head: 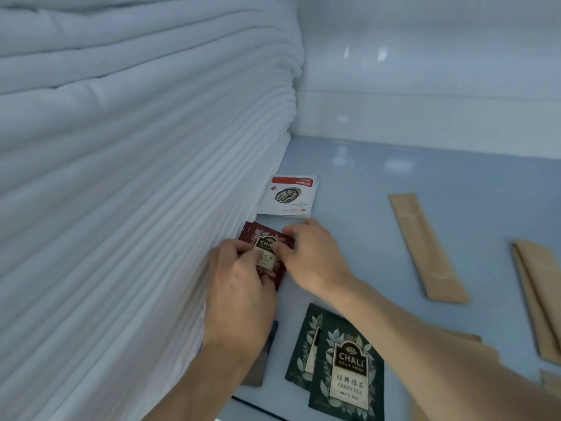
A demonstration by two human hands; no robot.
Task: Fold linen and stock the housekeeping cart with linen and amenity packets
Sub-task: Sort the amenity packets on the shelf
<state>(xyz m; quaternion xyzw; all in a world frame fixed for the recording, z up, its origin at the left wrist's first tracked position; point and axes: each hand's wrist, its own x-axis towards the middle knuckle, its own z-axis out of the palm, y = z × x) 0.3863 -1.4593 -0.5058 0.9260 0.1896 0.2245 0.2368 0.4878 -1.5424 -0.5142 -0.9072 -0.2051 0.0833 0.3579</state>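
A tall stack of folded white linen fills the left of the shelf. Beside its edge lie dark red tea packets. My left hand and my right hand both pinch the top red packet from either side. A white coffee packet lies just beyond them. Two dark green tea packets overlap on the shelf below my right forearm.
The pale blue shelf floor meets a white back wall. Tan paper sleeves lie to the right: one long sleeve and a pile at the edge. A dark packet peeks from under my left wrist.
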